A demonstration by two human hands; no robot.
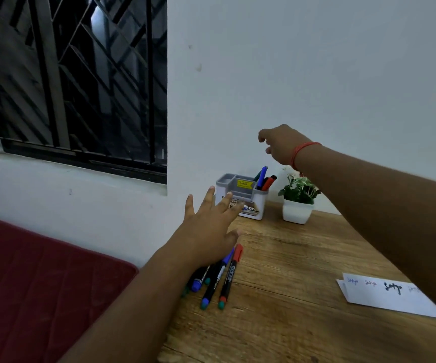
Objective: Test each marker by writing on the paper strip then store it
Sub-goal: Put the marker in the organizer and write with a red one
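Several markers [218, 276] lie bunched at the left edge of the wooden table [290, 271], among them a red-capped one [231, 276] and a blue-capped one. My left hand [209, 224] hovers over them with fingers spread straight, holding nothing. A white and grey pen holder [240, 197] stands at the back against the wall, with several markers [264, 178] upright in its right compartment. My right hand [281, 145] hangs above that holder, fingers loosely curled and empty, a red thread on the wrist. The white paper strip [384, 294] with written words lies at the right.
A small plant in a white pot [297, 203] stands right of the pen holder, under my right forearm. A dark red mattress [41, 284] lies left of the table. A barred window [75, 79] fills the upper left wall.
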